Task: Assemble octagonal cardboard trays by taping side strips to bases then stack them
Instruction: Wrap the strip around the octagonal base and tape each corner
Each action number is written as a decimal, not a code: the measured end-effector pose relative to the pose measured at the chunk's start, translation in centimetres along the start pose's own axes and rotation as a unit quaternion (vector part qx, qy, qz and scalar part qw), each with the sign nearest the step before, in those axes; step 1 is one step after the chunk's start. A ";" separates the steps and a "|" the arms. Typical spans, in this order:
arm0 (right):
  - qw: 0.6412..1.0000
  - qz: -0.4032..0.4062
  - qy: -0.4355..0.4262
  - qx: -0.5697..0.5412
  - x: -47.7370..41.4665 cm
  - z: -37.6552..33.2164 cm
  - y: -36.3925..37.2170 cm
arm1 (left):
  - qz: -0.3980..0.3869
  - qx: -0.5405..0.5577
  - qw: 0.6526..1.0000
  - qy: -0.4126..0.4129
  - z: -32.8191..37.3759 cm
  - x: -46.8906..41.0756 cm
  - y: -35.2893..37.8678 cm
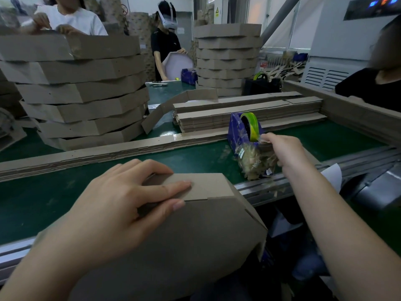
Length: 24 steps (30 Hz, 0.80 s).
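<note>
Cardboard crowds the green belt [65, 192] — tray stacks [82, 88] on the left, flat strips [238, 114] behind a blue tape dispenser [235, 132]. The brown tray [195, 235] sits at the belt's near edge (seam up). The left hand [121, 205] presses flat on it, and the right hand [282, 148] pinches the tape [253, 129].

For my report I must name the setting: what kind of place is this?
Most likely a packaging workshop or small factory line. Tall stacks of finished cardboard trays stand on a green belt, beside piles of flat side strips and a tape dispenser.
</note>
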State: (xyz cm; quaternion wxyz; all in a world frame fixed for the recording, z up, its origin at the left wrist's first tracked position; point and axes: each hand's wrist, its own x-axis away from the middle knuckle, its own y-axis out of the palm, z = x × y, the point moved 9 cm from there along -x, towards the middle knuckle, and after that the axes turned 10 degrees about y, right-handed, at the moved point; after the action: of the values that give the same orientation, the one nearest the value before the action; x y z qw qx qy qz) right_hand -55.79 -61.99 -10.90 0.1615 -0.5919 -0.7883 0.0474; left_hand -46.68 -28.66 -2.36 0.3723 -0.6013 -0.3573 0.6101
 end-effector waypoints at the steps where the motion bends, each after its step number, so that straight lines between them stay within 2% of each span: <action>1: 1.000 0.001 0.010 -0.023 -0.1 0.1 -0.2 | 0.002 -0.001 1.000 -0.001 0.0 0.0 0.0; 6: 0.987 -0.026 0.089 -0.129 0.1 1.0 0.0 | 0.004 -0.005 1.000 -0.003 0.1 -0.1 0.0; 9: 0.973 -0.041 0.101 -0.202 0.2 1.4 -0.1 | 0.003 -0.006 1.000 -0.001 0.2 -0.2 0.0; 15: 0.939 -0.084 0.009 -0.333 1.7 3.1 -0.2 | 0.008 -0.014 1.000 0.004 0.2 -0.2 0.0; 17: 0.960 -0.052 -0.040 -0.272 2.1 3.8 -0.7 | 0.009 -0.013 1.000 0.003 0.1 -0.3 0.0; 19: 0.989 0.029 -0.105 -0.102 2.3 3.4 -2.0 | 0.009 -0.008 1.000 0.001 0.0 -0.3 0.1; 22: 0.969 0.132 -0.196 0.070 3.5 1.6 -3.0 | 0.010 -0.002 1.000 -0.003 -0.2 -0.2 0.1; 24: 0.960 0.163 -0.190 0.123 3.7 1.6 -3.4 | 0.012 0.001 1.000 -0.007 -0.4 -0.2 0.0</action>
State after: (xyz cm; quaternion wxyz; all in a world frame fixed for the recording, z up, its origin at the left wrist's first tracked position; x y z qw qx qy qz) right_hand -60.32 -59.32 -10.75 0.0701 -0.6682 -0.6852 0.2812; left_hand -46.27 -28.81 -2.31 0.3631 -0.6012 -0.3514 0.6191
